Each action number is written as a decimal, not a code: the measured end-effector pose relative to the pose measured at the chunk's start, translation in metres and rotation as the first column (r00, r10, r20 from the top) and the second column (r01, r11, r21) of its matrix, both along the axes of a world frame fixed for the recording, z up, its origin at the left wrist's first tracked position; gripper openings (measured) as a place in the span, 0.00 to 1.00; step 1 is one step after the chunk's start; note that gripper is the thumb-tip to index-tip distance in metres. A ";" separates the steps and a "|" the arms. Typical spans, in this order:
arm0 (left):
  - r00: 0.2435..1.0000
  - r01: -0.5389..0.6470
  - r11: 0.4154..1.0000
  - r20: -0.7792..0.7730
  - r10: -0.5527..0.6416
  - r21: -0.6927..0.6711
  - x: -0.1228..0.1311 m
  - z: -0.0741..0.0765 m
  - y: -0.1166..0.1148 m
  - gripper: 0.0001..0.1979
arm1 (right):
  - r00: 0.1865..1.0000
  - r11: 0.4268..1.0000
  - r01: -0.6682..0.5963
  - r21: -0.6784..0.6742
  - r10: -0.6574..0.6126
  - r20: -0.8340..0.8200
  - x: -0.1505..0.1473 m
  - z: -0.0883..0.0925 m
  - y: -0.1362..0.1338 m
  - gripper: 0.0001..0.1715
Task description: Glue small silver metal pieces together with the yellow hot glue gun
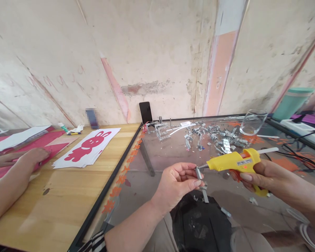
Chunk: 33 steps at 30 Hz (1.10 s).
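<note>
My right hand (262,176) is wrapped round a yellow hot glue gun (225,162), with a white glue stick (269,150) poking out of its back end. The gun's nozzle (203,166) points left and meets, or almost meets, a small silver-grey piece (198,173). That piece is pinched between the thumb and fingers of my left hand (177,180). Just below those fingertips shows another grey strip (205,195); whether it joins the held piece I cannot tell. Under my hands lies a black sheet (199,224) with a few small scraps on it.
Many loose silver pieces (225,140) lie across the glass table, near a drinking glass (252,122) and black cables (301,147). A phone (146,112) leans on the wall. On the wooden table at left, another person's hands (33,159) rest on red paper beside rabbit prints (88,147).
</note>
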<state>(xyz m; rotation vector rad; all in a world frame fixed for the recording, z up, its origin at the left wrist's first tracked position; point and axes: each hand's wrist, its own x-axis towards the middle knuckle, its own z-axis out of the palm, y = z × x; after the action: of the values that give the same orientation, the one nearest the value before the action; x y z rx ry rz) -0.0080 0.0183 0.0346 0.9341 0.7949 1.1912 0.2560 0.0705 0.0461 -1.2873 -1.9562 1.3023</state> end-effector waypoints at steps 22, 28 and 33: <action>0.994 -0.056 0.994 -0.085 0.064 0.098 0.002 -0.005 0.001 0.19 | 0.998 0.995 0.018 0.097 -0.023 0.052 -0.006 0.009 -0.003 0.27; 0.990 -0.065 0.991 -0.115 0.079 0.117 0.002 -0.008 0.001 0.19 | 0.998 0.995 0.024 0.101 -0.030 0.056 -0.004 0.010 -0.004 0.27; 0.989 -0.060 0.990 -0.128 0.076 0.127 0.002 -0.009 0.002 0.20 | 0.998 0.992 0.019 0.122 -0.026 0.059 -0.008 0.014 -0.005 0.27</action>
<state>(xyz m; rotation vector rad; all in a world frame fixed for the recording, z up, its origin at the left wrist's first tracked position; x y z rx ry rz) -0.0058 0.0199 0.0256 1.1043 0.8732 1.2580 0.2481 0.0653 0.0599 -1.2990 -2.0230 1.1271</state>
